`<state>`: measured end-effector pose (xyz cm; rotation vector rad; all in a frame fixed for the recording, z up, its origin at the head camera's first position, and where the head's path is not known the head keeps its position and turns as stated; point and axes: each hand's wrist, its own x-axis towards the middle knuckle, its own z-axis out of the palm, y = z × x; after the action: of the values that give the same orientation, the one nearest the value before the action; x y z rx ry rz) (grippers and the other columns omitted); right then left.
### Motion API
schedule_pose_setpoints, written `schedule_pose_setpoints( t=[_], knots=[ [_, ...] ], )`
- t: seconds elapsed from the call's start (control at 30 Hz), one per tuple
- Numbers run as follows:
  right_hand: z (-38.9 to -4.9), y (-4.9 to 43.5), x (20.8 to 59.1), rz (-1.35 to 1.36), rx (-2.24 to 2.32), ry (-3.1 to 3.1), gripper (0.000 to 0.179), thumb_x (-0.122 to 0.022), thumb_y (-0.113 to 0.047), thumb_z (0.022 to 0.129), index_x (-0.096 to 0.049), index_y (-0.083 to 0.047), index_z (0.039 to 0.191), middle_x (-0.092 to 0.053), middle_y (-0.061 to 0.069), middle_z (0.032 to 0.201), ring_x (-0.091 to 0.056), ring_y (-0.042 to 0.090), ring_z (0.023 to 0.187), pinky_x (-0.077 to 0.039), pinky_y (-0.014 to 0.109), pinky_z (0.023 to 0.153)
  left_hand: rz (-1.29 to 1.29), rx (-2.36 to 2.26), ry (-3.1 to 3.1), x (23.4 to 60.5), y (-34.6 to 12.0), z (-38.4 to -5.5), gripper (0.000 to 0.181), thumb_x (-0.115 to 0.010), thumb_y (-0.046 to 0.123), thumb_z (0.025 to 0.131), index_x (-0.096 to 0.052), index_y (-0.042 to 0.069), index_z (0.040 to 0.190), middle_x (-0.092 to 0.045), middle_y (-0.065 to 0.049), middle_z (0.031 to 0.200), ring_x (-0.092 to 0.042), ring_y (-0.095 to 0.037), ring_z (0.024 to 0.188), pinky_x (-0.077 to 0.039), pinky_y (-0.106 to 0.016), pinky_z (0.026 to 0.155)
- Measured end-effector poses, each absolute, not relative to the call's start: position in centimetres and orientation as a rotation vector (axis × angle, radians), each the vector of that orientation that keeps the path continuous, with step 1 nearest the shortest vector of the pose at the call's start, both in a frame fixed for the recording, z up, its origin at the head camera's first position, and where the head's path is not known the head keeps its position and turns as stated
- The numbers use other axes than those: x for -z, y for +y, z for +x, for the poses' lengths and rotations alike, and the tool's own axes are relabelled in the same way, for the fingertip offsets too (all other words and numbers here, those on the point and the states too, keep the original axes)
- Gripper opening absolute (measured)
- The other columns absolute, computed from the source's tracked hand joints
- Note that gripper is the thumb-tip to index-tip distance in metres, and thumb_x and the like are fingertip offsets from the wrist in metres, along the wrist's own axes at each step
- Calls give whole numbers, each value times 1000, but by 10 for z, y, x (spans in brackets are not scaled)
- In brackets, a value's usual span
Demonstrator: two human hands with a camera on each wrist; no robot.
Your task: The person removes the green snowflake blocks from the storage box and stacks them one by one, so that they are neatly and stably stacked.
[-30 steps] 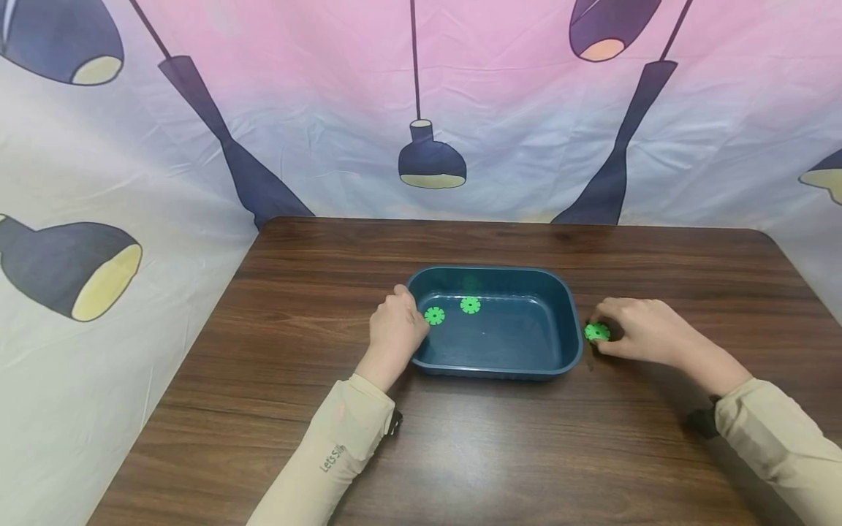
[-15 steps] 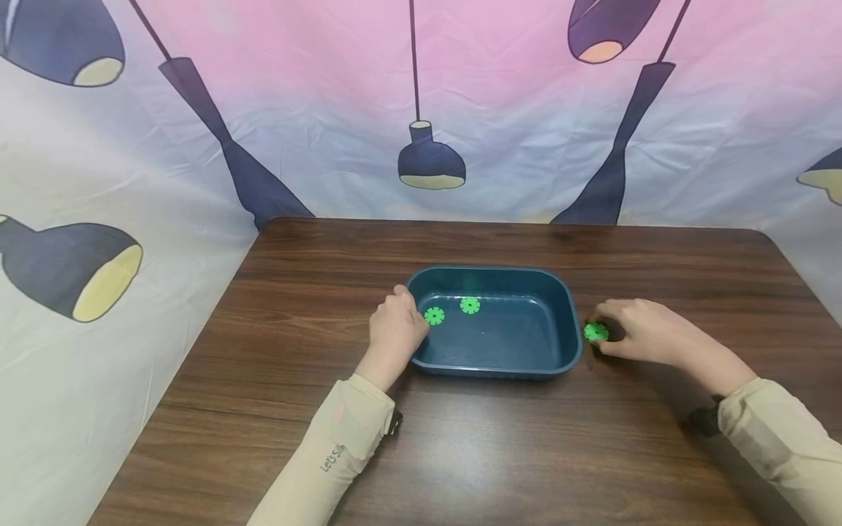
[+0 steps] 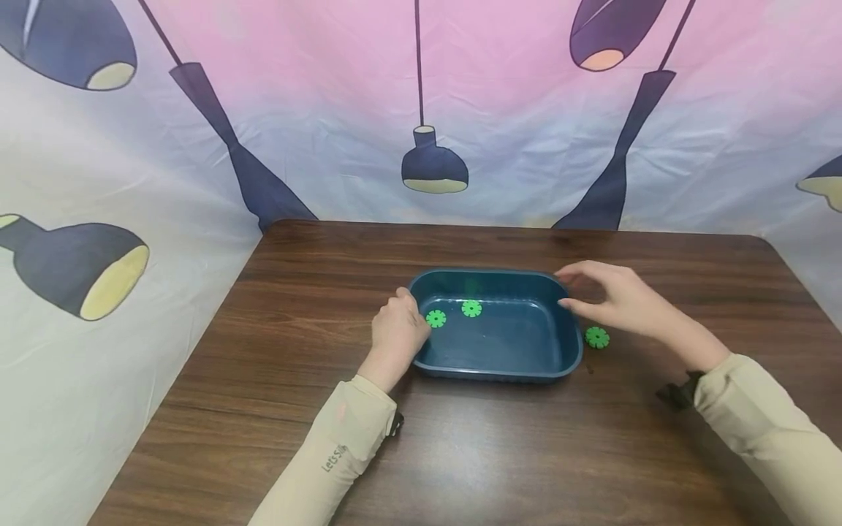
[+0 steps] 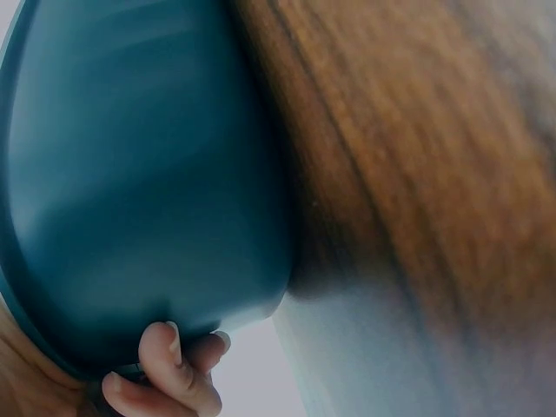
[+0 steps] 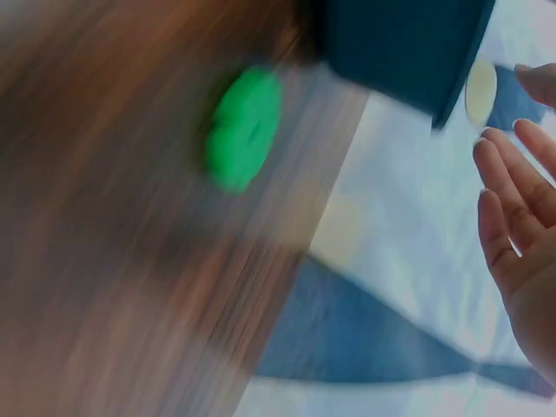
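A dark teal rectangular basin [image 3: 503,349] stands on the table, two green notched discs [image 3: 471,308] lying inside it toward the left. My left hand [image 3: 397,332] grips the basin's left rim; in the left wrist view its curled fingers [image 4: 169,356] show against the outer wall. At the other end, my right hand [image 3: 618,296] hovers by the back right corner, thumb and fingers spread and nothing held. Below that hand, just outside the basin, a third green disc [image 3: 597,337] lies flat on the table; it appears blurred in the right wrist view.
The brown wood-grain table [image 3: 289,351] has rounded back corners. Behind it hangs a cloth backdrop [image 3: 513,109] printed with lamps, which also runs down the left side.
My right hand has let go of the green disc beside the basin and moved up and left to the rim. The left hand keeps its grip on the basin.
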<state>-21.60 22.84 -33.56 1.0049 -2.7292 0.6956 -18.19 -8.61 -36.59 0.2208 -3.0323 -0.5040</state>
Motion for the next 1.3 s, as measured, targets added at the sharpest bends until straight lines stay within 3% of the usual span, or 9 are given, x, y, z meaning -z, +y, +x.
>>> schedule_pose_setpoints(
  t=[0.33,0.73,0.9,1.1,1.3],
  knots=[
    [-234,167,357,1298,-686,-2923,53,-65,-36,74,-48,-13,119,-52,2,112,-52,14,96,-43,36,77,196,534,-3081,378,-70,-183,23,-59,14,69,-44,4,83,-56,-13,64,-58,-23,56,-42,-33,46],
    [-235,148,380,1404,-548,-3077,55,-61,-36,78,-44,-14,125,-44,1,123,-42,16,113,-36,38,90,110,538,-3023,377,-61,-185,22,-58,13,67,-43,4,80,-56,-13,62,-59,-24,55,-42,-33,44],
    [-236,146,385,1392,-518,-3018,52,-59,-39,79,-47,-15,123,-46,-1,118,-44,14,108,-38,35,87,132,531,-3038,372,-63,-187,22,-59,12,67,-43,4,80,-56,-13,63,-58,-24,55,-42,-33,44],
    [-236,143,387,1385,-676,-2998,39,-62,-32,77,-55,-13,111,-49,-2,103,-50,10,94,-42,29,80,127,523,-3043,369,-64,-188,22,-58,12,67,-44,3,81,-56,-14,65,-59,-24,57,-42,-33,45],
    [-235,142,383,1345,-676,-3037,33,-64,-31,76,-57,-13,102,-50,-1,99,-52,12,91,-43,28,76,133,558,-3039,368,-65,-187,23,-59,13,67,-44,4,82,-55,-13,64,-58,-23,55,-42,-33,45]
  ],
)
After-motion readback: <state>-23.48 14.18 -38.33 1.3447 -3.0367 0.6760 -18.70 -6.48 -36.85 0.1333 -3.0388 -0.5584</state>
